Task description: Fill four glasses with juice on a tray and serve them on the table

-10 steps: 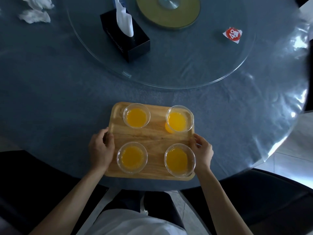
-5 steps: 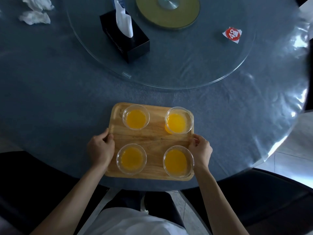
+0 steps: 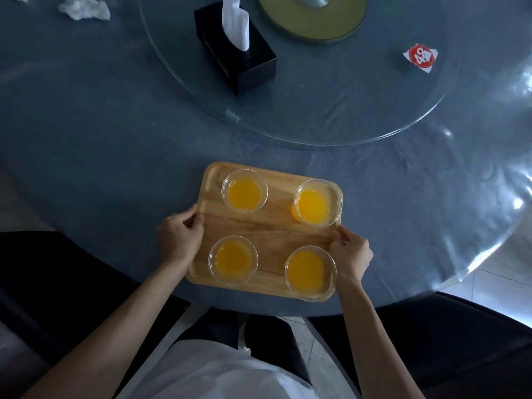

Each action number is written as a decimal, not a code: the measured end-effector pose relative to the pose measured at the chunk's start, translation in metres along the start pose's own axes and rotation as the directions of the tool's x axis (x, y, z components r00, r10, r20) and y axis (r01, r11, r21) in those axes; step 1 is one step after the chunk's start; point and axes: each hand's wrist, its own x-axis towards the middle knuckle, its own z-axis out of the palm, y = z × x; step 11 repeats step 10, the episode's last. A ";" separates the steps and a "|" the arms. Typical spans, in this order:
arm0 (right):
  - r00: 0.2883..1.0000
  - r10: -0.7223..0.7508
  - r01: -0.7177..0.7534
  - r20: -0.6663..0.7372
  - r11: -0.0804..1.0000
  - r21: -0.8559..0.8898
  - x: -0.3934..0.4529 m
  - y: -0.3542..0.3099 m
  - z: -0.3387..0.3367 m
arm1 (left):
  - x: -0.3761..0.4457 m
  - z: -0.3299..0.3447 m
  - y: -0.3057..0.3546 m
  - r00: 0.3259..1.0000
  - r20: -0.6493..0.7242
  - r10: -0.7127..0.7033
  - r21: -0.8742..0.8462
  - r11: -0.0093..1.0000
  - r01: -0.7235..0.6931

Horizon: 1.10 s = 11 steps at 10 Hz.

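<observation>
With all four glasses filled, the wooden tray [image 3: 267, 226] sits on the dark table [image 3: 100, 139] near its front edge. Left hand [image 3: 180, 237] and right hand [image 3: 349, 253] pinch opposite side rims at mid-length, likely to balance the load. Juice sits level; the glass turntable [image 3: 316, 110] lies beyond.

The tray [image 3: 270, 228] I held was pale wood, matt, with visible grain. The 4 glasses [image 3: 244, 190] on it were clear and glossy. The table [image 3: 100, 133] had a dark matt cloth under a shiny, wrinkled clear plastic sheet. The turntable [image 3: 331, 110] was smooth clear glass. The tissue box [image 3: 253, 67] looked matt black, with soft white paper sticking out.
</observation>
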 end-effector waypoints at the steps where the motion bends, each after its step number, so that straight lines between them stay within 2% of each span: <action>1: 1.000 -0.008 0.008 0.004 1.000 0.015 0.000 0.004 0.000 | -0.001 -0.002 -0.002 0.999 -0.001 0.038 -0.021 0.999 -0.038; 4: 0.994 -0.110 0.110 0.007 0.994 0.014 0.000 0.012 -0.002 | -0.005 -0.006 -0.015 0.994 0.035 0.102 -0.038 0.994 -0.101; 6: 0.987 -0.140 0.140 0.079 0.990 0.011 0.002 0.016 -0.010 | -0.008 -0.024 -0.015 0.967 0.225 0.121 -0.051 0.992 -0.113; 9: 0.945 -0.148 0.132 0.293 0.989 0.073 -0.010 0.019 -0.040 | -0.017 -0.048 0.007 0.881 0.452 0.139 0.099 0.974 -0.204; 11: 0.957 -0.147 0.140 0.250 0.989 0.048 -0.015 0.025 -0.051 | -0.023 -0.057 0.019 0.870 0.465 0.161 0.088 0.970 -0.227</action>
